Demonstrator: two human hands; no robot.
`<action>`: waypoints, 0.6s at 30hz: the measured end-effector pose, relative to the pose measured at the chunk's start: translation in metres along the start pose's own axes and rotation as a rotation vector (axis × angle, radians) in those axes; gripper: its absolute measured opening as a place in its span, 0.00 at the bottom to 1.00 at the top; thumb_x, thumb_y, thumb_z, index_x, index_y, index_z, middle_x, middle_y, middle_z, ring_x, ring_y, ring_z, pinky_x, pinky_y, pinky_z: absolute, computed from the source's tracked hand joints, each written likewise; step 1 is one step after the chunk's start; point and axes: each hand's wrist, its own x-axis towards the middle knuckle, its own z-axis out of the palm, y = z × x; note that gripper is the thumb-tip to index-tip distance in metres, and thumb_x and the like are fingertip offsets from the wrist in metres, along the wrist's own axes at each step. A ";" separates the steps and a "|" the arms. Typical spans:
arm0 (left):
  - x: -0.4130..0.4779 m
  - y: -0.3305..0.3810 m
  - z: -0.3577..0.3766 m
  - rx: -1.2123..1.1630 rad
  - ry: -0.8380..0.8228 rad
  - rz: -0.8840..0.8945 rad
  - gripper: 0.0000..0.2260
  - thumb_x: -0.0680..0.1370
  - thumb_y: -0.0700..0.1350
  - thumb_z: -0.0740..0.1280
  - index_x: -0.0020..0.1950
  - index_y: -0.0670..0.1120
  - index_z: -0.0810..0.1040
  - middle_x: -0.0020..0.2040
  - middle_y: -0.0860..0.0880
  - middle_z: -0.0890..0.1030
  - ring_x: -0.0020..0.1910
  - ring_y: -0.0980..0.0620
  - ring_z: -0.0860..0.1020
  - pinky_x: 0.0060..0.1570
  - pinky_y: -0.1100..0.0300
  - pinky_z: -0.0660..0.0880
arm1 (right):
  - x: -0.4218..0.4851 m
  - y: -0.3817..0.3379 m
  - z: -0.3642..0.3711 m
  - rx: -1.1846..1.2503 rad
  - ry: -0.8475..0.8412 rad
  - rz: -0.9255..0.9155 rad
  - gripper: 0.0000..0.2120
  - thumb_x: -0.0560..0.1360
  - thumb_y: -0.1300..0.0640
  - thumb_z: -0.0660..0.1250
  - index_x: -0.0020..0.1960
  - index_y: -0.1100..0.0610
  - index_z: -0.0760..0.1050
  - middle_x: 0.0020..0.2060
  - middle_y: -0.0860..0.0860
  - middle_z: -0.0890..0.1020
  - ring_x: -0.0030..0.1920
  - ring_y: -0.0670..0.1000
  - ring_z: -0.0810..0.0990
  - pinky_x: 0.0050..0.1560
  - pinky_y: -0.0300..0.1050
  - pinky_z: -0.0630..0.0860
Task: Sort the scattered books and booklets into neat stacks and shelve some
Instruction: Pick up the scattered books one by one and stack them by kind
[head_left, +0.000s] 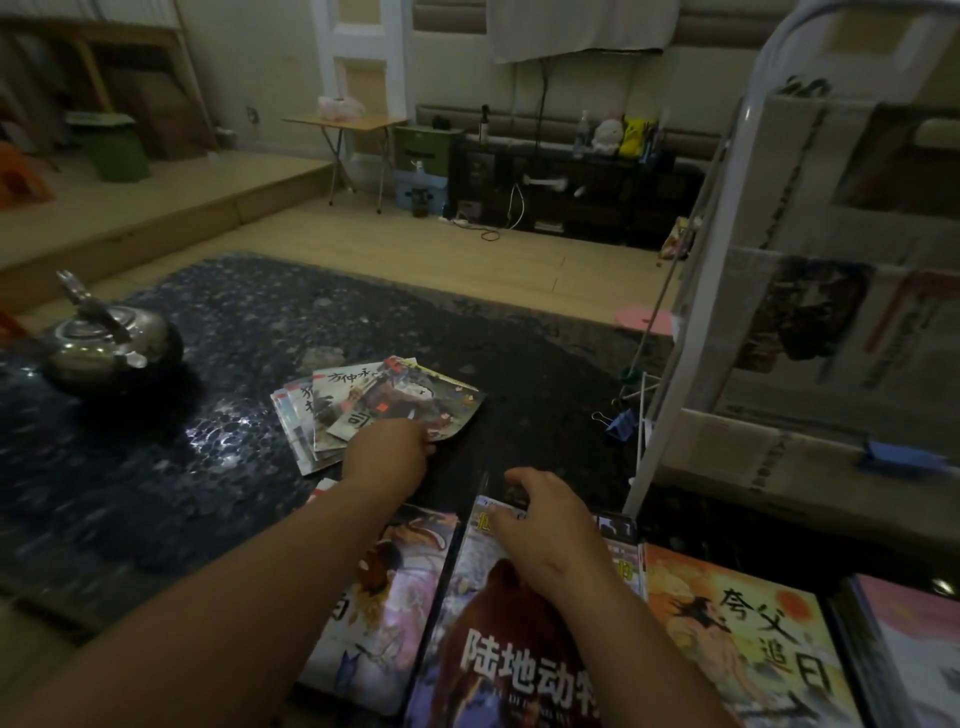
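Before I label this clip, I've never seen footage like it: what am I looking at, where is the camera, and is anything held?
No machine here: a person's two bare arms, filmed by one camera worn on the head, looking forward and down. The left hand touches a fanned pile of small picture booklets on the dark pebble-patterned tabletop. The right hand rests on a large book with a brown bear cover, beside an orange-yellow illustrated book. Neither is lifted. A shiny metal kettle sits far left; a white wire book rack stands right.

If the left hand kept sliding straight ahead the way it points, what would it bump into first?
The left hand already reaches the near edge of the fanned pile of small booklets, so it would push into those first. Beyond them the dark tabletop looks free, though depth is hard to judge.
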 end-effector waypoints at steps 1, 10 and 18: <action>-0.002 -0.001 0.000 -0.025 0.007 -0.012 0.10 0.79 0.50 0.63 0.52 0.49 0.82 0.45 0.47 0.80 0.46 0.47 0.78 0.41 0.55 0.72 | -0.001 -0.001 0.000 0.008 0.002 0.001 0.24 0.78 0.47 0.64 0.73 0.49 0.67 0.67 0.47 0.72 0.65 0.48 0.72 0.64 0.44 0.70; -0.034 0.002 -0.024 -0.027 0.214 0.032 0.11 0.78 0.43 0.62 0.56 0.52 0.81 0.51 0.47 0.81 0.47 0.46 0.80 0.42 0.55 0.73 | -0.004 -0.010 -0.007 0.124 0.022 0.012 0.22 0.78 0.47 0.66 0.70 0.50 0.70 0.65 0.48 0.73 0.62 0.49 0.73 0.59 0.43 0.71; -0.082 0.003 -0.062 -0.059 0.483 0.159 0.12 0.75 0.40 0.69 0.57 0.49 0.83 0.46 0.46 0.84 0.42 0.44 0.82 0.38 0.54 0.76 | -0.008 -0.023 -0.009 0.447 0.038 0.047 0.25 0.80 0.47 0.62 0.75 0.42 0.60 0.63 0.50 0.76 0.55 0.47 0.75 0.52 0.45 0.71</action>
